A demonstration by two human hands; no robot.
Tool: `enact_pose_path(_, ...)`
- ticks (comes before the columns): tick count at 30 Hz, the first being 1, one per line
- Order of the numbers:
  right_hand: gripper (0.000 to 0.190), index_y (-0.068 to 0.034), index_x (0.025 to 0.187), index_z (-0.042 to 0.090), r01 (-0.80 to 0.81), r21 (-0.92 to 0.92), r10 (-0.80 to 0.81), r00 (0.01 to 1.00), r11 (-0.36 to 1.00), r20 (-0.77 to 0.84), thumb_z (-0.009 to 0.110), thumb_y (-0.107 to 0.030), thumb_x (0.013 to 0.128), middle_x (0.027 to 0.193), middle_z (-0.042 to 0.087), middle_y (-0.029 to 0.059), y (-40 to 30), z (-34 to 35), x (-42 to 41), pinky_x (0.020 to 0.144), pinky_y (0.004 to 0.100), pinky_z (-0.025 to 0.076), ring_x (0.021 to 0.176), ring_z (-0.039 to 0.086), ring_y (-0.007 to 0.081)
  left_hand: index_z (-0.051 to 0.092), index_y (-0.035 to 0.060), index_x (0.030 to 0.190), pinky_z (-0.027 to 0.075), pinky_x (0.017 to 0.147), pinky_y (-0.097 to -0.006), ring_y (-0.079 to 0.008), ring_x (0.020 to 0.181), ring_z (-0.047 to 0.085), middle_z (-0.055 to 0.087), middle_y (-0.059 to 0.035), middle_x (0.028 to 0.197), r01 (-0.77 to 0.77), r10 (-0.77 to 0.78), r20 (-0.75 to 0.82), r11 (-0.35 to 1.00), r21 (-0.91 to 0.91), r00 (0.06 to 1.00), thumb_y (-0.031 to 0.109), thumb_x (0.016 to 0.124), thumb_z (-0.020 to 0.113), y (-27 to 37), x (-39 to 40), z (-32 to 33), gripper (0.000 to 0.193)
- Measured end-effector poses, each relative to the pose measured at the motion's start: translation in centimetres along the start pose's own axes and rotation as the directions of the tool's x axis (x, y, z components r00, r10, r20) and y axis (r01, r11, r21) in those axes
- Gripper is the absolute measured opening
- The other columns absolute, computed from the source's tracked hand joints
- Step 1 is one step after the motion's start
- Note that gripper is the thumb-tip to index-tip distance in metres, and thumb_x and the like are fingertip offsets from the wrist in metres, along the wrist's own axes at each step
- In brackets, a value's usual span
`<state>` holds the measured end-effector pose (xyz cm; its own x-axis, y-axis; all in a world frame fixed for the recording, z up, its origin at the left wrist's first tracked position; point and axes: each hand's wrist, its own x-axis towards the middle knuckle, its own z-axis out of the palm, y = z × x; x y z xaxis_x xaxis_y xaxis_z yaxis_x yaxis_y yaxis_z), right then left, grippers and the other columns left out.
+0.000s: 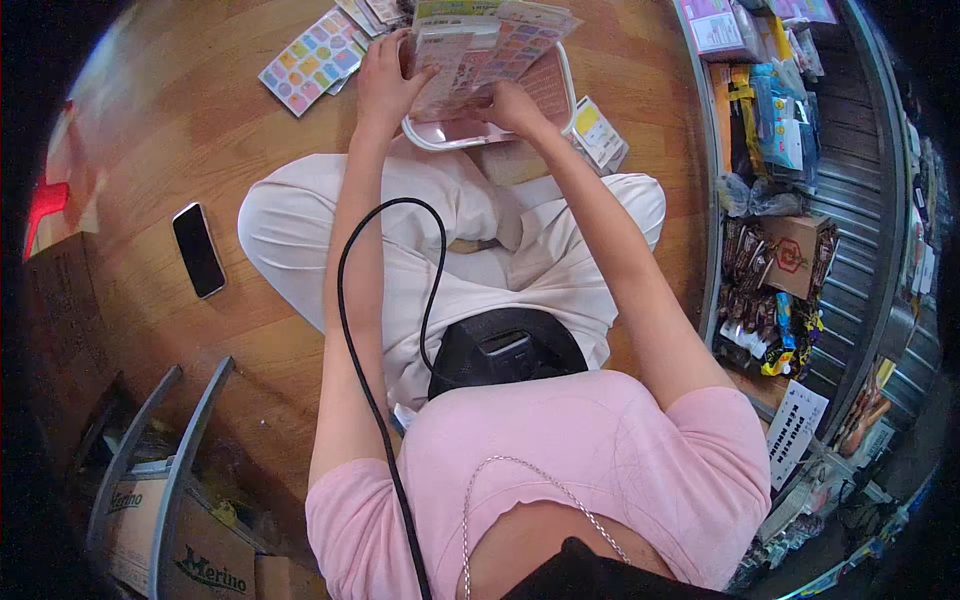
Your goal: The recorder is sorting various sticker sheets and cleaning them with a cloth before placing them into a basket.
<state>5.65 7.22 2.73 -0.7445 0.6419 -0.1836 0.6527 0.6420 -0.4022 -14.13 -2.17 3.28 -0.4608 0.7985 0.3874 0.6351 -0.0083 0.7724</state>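
Several sticker sheets in clear plastic sleeves (487,56) stand upright in a pink plastic basket with a white rim (551,86), just beyond my crossed legs. My left hand (390,84) grips the left edge of the bunch, thumb in front; its other fingers are partly hidden. Low on the near side, my right hand (514,109) pinches the sheets between thumb and fingers, inside the basket. Left of the basket, a colourful sticker sheet (315,60) lies on the floor over other packs. Another pack with a yellow patch (598,133) rests against the basket's right side.
A smartphone (199,250) with a dark screen lies on the wood floor at left. Metal shelving (847,195) with packaged goods runs along the right. Cardboard boxes (202,555) and grey curved bars (191,442) stand at lower left. A black cable (341,292) loops over my left arm.
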Motion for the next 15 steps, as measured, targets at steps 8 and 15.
enact_pose_path(8, 0.034, -0.004, 0.081, 0.071, -0.097, 0.025, 0.099, 0.993, 0.995, -0.067, 0.070, -0.037, 0.074, 0.073, 0.066, 0.0180, -1.0, 0.8, 1.4, 0.067, 0.0412, 0.051, 0.071, 0.065, 0.0349, 0.053, 0.0095, 0.122, 0.044, 0.092, -0.0408, -0.0323, 0.107, 0.053, 0.056, -0.0143, 0.113, -0.005, 0.005, -0.020, 1.000, 0.012, 1.000, 0.029, 0.069, 0.078, -0.2, -0.2, -0.1, 0.062)
enact_pose_path(15, 0.030, -0.006, 0.082, 0.072, -0.166, -0.156, 0.139, 0.975, 0.974, -0.172, 0.069, -0.035, 0.074, 0.073, 0.066, 0.0179, -1.5, 0.9, 1.1, 0.067, 0.0440, 0.052, 0.070, 0.065, 0.0353, 0.050, 0.0042, 0.125, 0.041, 0.096, -0.0402, -0.0335, 0.114, 0.051, 0.055, -0.0182, 0.120, 0.047, -0.044, 0.105, 0.998, -0.029, 0.993, 0.033, 0.070, 0.077, 0.1, 0.0, -1.3, 0.067)
